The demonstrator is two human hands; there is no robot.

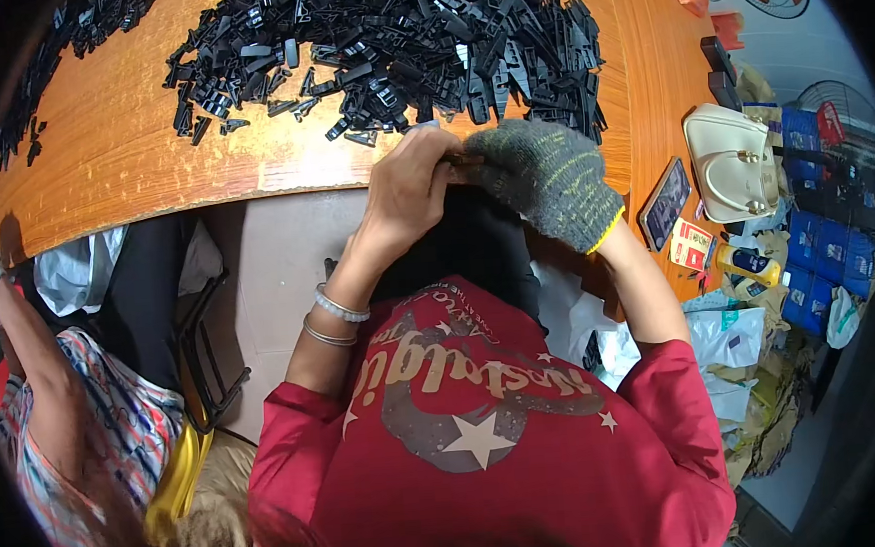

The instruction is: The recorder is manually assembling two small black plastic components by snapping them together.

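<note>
Hands [472, 176] (one gloved) on black clip [467, 158]

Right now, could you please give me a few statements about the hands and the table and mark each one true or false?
1. The right hand wears a grey knitted glove. True.
2. The left hand is gloved as well. False: it is bare, with two bracelets on the wrist.
3. Both hands meet at the table's near edge around a small dark piece. True, though the piece is mostly hidden.
4. The black plastic parts are stacked in neat rows. False: they lie in a loose heap.
5. A cream handbag sits on the person's right. True.
6. The table is bare metal. False: it is orange-brown wood grain.
</note>
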